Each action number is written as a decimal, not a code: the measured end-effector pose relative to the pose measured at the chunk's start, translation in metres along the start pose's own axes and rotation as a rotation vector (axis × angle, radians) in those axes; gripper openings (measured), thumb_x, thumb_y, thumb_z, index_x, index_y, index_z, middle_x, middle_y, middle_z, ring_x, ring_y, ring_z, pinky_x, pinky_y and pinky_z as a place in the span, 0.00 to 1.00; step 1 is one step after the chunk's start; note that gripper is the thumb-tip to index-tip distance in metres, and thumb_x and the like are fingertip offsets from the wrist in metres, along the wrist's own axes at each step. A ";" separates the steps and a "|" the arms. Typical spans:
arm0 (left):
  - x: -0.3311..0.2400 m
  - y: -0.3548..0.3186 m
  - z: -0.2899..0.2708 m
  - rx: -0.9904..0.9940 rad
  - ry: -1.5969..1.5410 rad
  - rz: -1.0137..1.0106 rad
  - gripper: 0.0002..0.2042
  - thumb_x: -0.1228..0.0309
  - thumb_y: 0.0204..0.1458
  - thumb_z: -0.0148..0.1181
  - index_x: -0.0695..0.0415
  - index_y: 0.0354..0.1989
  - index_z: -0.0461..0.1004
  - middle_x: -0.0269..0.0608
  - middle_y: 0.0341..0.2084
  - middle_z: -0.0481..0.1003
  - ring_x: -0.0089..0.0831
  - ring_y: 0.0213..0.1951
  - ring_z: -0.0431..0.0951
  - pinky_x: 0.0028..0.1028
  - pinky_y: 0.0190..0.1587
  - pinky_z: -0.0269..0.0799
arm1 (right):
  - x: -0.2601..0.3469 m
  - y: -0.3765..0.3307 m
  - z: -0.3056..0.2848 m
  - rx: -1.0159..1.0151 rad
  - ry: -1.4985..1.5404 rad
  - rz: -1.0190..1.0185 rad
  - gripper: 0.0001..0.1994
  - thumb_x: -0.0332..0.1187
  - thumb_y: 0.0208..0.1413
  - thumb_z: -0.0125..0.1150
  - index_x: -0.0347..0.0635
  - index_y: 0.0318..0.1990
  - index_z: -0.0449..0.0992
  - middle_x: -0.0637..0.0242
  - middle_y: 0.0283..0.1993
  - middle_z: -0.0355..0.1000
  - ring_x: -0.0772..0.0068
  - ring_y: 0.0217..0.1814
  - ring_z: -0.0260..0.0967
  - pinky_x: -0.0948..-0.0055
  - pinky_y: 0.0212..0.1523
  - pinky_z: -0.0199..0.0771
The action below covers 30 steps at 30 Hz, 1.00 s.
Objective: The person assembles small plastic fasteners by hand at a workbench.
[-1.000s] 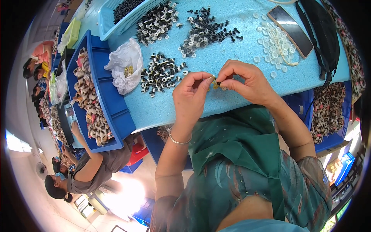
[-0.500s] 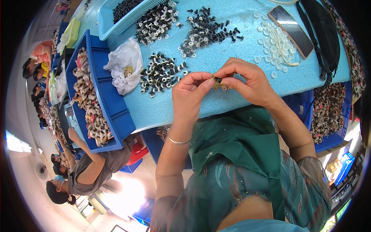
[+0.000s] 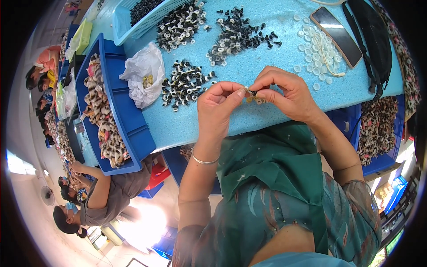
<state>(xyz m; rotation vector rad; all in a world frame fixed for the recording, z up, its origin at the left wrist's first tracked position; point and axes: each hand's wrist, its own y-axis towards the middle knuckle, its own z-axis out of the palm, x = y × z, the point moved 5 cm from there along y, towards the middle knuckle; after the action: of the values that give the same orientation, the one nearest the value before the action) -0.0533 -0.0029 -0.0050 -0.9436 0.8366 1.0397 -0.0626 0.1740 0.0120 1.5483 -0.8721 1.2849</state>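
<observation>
My two hands meet fingertip to fingertip over the near part of the blue table. My right hand (image 3: 288,95) pinches a small black stemmed piece (image 3: 253,93) between thumb and forefinger. Below that thumb, a few small yellowish discs (image 3: 259,101) show, partly hidden by the fingers. Thumb and forefinger of my left hand (image 3: 215,104) are pressed together beside the black piece; a tiny pale bit shows at their tips, too small to name. Left of my hands lies a pile of black stemmed pieces with white rings (image 3: 187,84).
Farther back are more ringed pieces (image 3: 181,27) and black pegs (image 3: 238,33). Clear washers (image 3: 319,55), a phone (image 3: 336,36) and a black bag (image 3: 371,44) lie right. A white plastic bag (image 3: 144,73) and a blue bin of spotted plush (image 3: 129,118) stand left, near a co-worker (image 3: 113,191).
My fingertips have drawn slightly apart, with the black piece staying at my right fingers. At the left, the co-worker's arm has bent and drawn back.
</observation>
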 end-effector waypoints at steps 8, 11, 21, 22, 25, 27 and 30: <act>-0.009 0.000 0.006 -0.107 0.344 0.215 0.06 0.80 0.55 0.63 0.65 0.40 0.78 0.36 0.33 0.79 0.16 0.32 0.74 0.17 0.37 0.68 | -0.006 0.000 -0.003 -0.020 0.074 0.046 0.06 0.21 0.55 0.62 0.36 0.40 0.80 0.67 0.37 0.74 0.79 0.35 0.72 0.79 0.38 0.72; -0.011 0.001 0.009 -0.092 0.427 0.312 0.06 0.81 0.55 0.63 0.64 0.40 0.79 0.34 0.33 0.78 0.15 0.30 0.71 0.16 0.34 0.66 | -0.008 0.001 -0.002 -0.005 0.130 0.078 0.06 0.21 0.55 0.62 0.36 0.40 0.80 0.67 0.37 0.74 0.79 0.35 0.73 0.79 0.37 0.73; -0.004 0.001 0.012 -0.075 0.279 0.178 0.02 0.80 0.55 0.64 0.64 0.35 0.79 0.34 0.32 0.77 0.14 0.30 0.73 0.16 0.32 0.66 | -0.009 0.000 -0.004 -0.023 0.056 0.071 0.10 0.24 0.56 0.63 0.38 0.46 0.79 0.71 0.35 0.74 0.82 0.37 0.71 0.79 0.39 0.73; -0.003 0.002 0.012 -0.075 0.279 0.178 0.02 0.80 0.55 0.64 0.64 0.35 0.79 0.34 0.32 0.77 0.14 0.30 0.73 0.16 0.32 0.66 | -0.008 0.000 -0.005 -0.020 0.046 0.071 0.10 0.23 0.56 0.63 0.38 0.46 0.79 0.70 0.36 0.74 0.81 0.37 0.71 0.79 0.40 0.73; -0.005 0.000 0.012 -0.082 0.332 0.250 0.02 0.81 0.54 0.64 0.64 0.35 0.78 0.33 0.31 0.77 0.15 0.30 0.73 0.16 0.32 0.66 | -0.005 0.002 -0.003 -0.012 0.023 0.040 0.09 0.23 0.55 0.63 0.37 0.44 0.80 0.69 0.36 0.74 0.79 0.37 0.71 0.78 0.41 0.72; -0.006 -0.001 0.010 -0.108 0.389 0.273 0.02 0.81 0.54 0.64 0.64 0.35 0.78 0.33 0.31 0.76 0.14 0.29 0.71 0.17 0.32 0.65 | -0.005 0.002 -0.003 -0.012 0.008 0.017 0.08 0.22 0.55 0.63 0.37 0.43 0.80 0.68 0.37 0.74 0.78 0.37 0.71 0.78 0.41 0.72; -0.005 -0.002 0.008 -0.128 0.431 0.279 0.04 0.81 0.52 0.64 0.63 0.35 0.79 0.33 0.32 0.76 0.15 0.29 0.70 0.17 0.32 0.65 | -0.005 0.000 -0.004 0.008 0.000 0.011 0.08 0.22 0.56 0.62 0.36 0.43 0.80 0.65 0.38 0.74 0.76 0.38 0.71 0.77 0.41 0.72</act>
<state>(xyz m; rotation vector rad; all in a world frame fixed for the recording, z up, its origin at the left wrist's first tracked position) -0.0521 0.0027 0.0024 -1.2066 1.2987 1.1564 -0.0651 0.1770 0.0074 1.5517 -0.8769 1.2977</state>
